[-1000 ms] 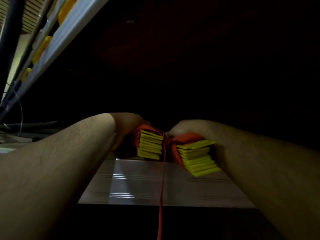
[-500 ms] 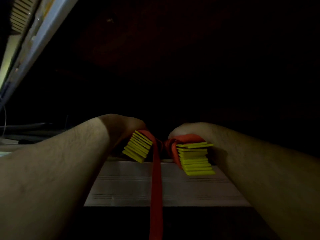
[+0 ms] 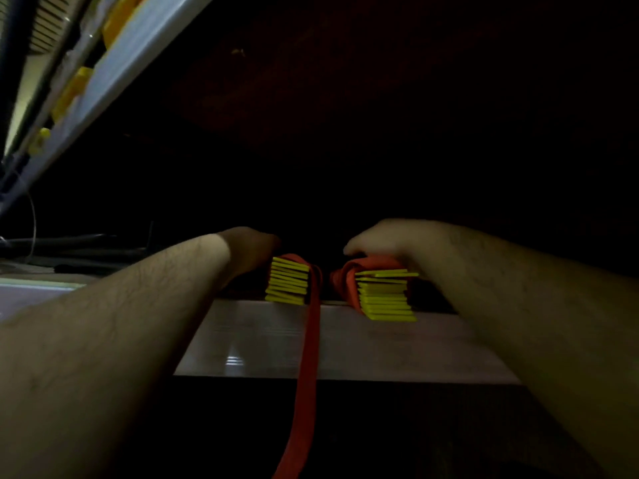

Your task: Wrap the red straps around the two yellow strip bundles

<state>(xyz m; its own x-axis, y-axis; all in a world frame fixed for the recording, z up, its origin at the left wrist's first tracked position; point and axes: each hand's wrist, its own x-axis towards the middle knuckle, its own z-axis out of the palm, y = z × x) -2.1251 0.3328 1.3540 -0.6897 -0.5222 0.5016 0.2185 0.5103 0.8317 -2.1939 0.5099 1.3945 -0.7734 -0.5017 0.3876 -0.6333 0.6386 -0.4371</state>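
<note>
I see two bright yellow strip bundles (image 3: 288, 285) (image 3: 385, 295), a long red cloth strap (image 3: 307, 368), and a shiny white table top (image 3: 380, 350) with thin lines.

Matt red fabric-like strap (image 3: 308, 357), glossy white tabletop (image 3: 363, 347), smooth yellow strips (image 3: 385, 299)

narrow dark gap between the two yellow bundles (image 3: 288, 285) (image 3: 385, 295), red strap (image 3: 307, 368) trailing across bare white surface (image 3: 397, 347)
</note>
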